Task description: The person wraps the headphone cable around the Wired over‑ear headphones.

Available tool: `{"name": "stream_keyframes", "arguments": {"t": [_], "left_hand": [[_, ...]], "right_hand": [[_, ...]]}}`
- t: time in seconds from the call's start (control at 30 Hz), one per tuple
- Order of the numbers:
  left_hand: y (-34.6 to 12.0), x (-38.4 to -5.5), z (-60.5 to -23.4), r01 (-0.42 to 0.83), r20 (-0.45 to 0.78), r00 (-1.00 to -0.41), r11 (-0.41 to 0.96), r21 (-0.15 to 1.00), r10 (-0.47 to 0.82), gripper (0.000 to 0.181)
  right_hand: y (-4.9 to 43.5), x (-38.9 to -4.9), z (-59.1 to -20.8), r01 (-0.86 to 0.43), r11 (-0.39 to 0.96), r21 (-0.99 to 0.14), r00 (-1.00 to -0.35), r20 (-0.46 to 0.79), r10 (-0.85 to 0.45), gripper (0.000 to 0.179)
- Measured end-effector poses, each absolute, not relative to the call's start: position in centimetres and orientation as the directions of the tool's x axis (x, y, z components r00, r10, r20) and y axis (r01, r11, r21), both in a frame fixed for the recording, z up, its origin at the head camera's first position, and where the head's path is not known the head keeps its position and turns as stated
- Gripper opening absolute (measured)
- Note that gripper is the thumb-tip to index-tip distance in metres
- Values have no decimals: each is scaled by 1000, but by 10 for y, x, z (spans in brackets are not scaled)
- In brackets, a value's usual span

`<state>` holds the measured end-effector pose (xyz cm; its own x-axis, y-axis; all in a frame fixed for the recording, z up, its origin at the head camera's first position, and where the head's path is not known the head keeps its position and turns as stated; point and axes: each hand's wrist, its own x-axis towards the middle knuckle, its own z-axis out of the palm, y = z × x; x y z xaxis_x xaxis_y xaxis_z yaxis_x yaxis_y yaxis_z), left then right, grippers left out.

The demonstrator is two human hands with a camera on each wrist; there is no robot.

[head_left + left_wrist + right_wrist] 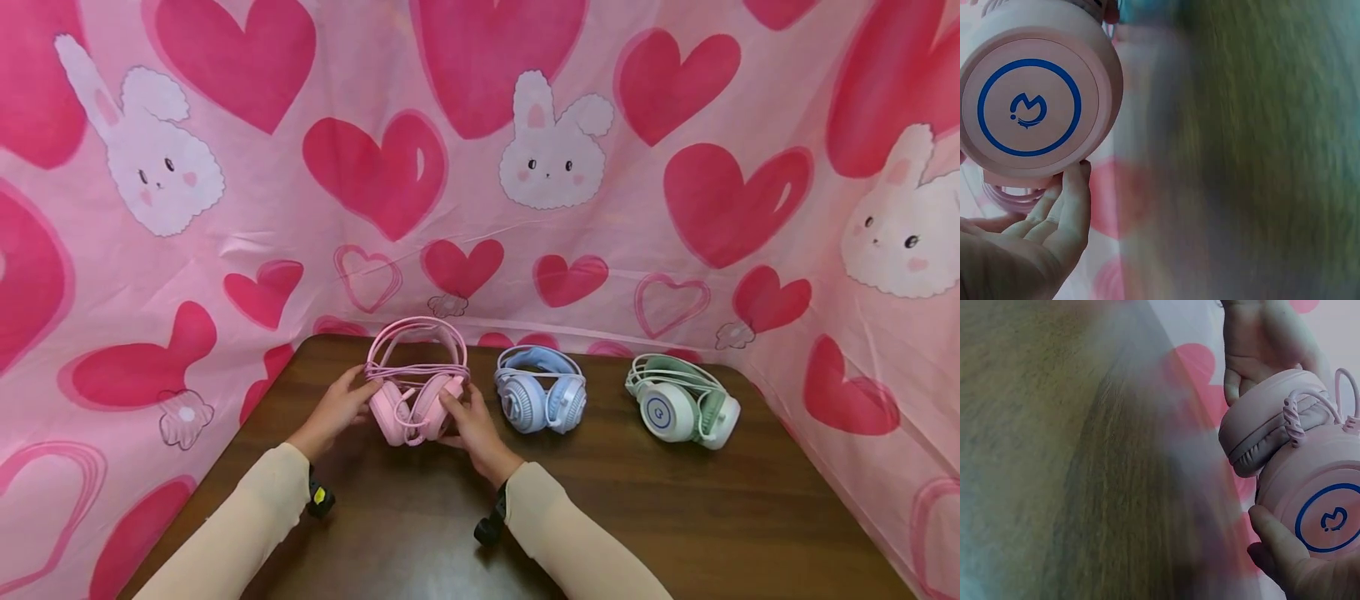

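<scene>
Both hands hold a pair of pink headphones [388,413] upright at the table's back left, with its pink cable wound across the headband. My left hand [341,414] grips its left side, near where the band meets the ear cup. In the left wrist view, the fingers [1075,200] touch the rim of an ear cup [1029,140] marked with a blue ring. The right hand [477,432] holds the other ear cup, thumb on its front. The right wrist view shows that thumb [1275,534] against the cup's [1297,478] edge. Whether the headphones touch the table cannot be told.
Blue headphones [522,402] lie just right of the right hand on the brown wooden table [600,508]. Farther right lie white-and-green headphones [667,412]. A pink cloth [480,225] with hearts and rabbits hangs behind and along both sides.
</scene>
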<state>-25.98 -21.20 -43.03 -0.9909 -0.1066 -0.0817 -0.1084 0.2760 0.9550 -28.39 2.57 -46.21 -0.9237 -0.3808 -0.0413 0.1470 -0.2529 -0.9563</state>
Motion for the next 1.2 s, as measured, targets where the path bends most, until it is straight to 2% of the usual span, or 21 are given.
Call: {"name": "stream_keyframes", "arguments": {"t": [0.37, 0.8, 1.2], "left_hand": [[-234, -277, -429, -186, -158, -981, 331, 925, -112, 74], [-241, -297, -429, -229, -186, -971, 346, 910, -154, 66], [-246, -310, -438, -218, -169, -972, 362, 906, -163, 63]], "right_hand": [[5, -293, -465, 230, -242, -942, -867, -86, -491, 87], [-13, -306, -466, 282, -245, -928, -870, -139, -473, 84], [-15, -322, -465, 228, -59, -972, -876, -178, -449, 87]]}}
